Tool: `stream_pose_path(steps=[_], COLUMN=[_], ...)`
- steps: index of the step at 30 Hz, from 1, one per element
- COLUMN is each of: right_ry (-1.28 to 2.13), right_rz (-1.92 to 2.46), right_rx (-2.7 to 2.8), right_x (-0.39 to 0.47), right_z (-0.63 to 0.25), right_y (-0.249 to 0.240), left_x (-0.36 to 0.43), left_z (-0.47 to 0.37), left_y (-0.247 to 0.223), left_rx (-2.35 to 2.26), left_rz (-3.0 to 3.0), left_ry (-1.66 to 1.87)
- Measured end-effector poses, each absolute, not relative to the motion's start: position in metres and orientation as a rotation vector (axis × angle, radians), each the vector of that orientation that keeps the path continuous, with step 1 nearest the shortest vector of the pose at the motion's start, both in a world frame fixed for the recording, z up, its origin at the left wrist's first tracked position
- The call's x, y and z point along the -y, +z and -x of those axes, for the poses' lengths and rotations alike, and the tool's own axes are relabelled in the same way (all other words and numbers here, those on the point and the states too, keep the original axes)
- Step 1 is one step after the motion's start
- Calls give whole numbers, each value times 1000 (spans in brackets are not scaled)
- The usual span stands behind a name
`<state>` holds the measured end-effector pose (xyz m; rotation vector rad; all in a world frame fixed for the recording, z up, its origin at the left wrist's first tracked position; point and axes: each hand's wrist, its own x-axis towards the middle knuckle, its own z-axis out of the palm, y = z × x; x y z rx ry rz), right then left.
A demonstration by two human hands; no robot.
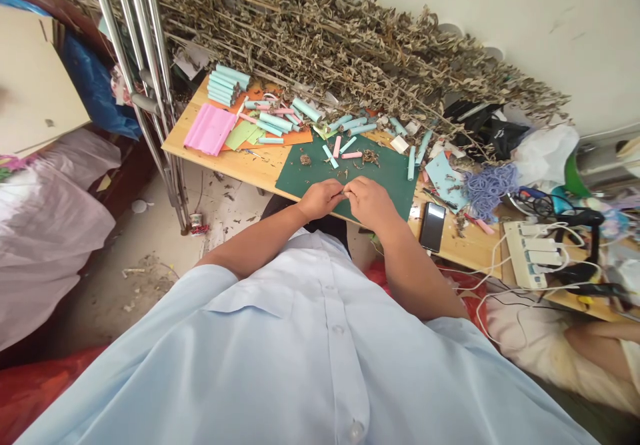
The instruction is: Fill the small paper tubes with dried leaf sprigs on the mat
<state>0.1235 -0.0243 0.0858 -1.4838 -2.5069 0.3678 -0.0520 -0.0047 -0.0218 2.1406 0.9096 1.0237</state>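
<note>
My left hand [321,199] and my right hand [367,199] meet at the front edge of the dark green mat [395,178]. The fingers of both are closed, thumbs and fingertips pinched together around something small and dark that I cannot make out. Just beyond them on the mat lie short pink rolls [351,155], thin light blue rolls [330,157] and crumbs of dried leaf. A brown clump [305,159] sits to the left, and a looser pile of dried leaf [371,157] to the right.
Blue rolls [227,85] and pink paper [210,129] lie at the table's left. Dried plants [320,38] line the back. A phone [433,227], purple string [490,190] and a power strip [527,255] are on the right. Metal crutches [145,91] stand left; someone's arm [600,348] shows lower right.
</note>
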Motion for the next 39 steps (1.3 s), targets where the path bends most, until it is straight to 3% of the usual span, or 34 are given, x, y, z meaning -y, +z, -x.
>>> stream_pose_path(steps=[10, 22, 28, 35, 39], right_ry=[545, 310, 522, 1160, 1279], right_rz=[1697, 1773, 1796, 1848, 1876], right_rx=[2134, 2500, 2183, 1754, 1628], right_x=[24, 27, 20, 0, -5], right_z=[-114, -99, -110, -123, -119], right_y=[87, 108, 98, 77, 73], left_x=[5, 4, 5, 4, 5], left_z=[52, 51, 51, 51, 51], left_y=[-23, -25, -25, -28, -28], left_rx=[-900, -933, -892, -887, -876], left_rz=[-2137, -2160, -2130, -2124, -2134], left_ry=[1025, 1025, 1060, 1068, 1057])
